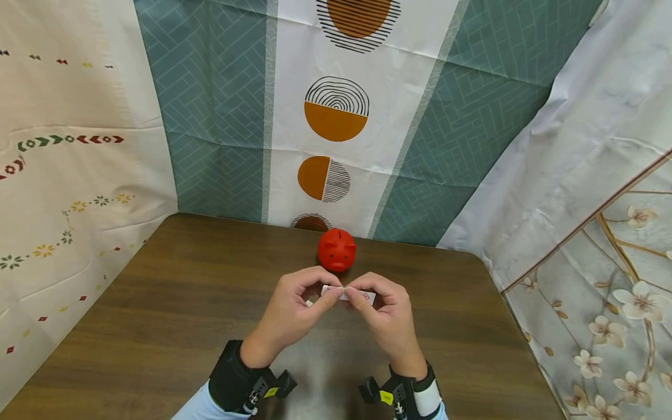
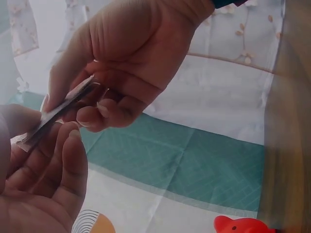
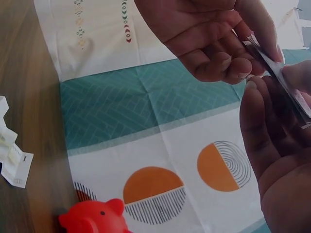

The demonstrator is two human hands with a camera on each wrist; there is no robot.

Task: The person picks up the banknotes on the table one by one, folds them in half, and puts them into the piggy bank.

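A small folded banknote point(image 1: 361, 296), whitish with faint reddish print, is stretched between both hands above the table. My left hand point(image 1: 294, 303) pinches its left end between thumb and fingers. At the other end my right hand point(image 1: 389, 312) pinches it the same way, the two thumbs nearly touching. In the left wrist view the banknote point(image 2: 57, 112) appears as a narrow, layered strip; the right wrist view also shows the folded banknote point(image 3: 278, 73) edge-on. Just beyond the hands stands a red piggy bank point(image 1: 337, 249), its slot on top.
Another creased, folded banknote point(image 3: 15, 162) lies on the wooden table point(image 1: 210, 262), mostly hidden behind the left hand in the head view. Patterned cloth point(image 1: 220, 116) hangs behind the table's back edge, with more cloth at both sides.
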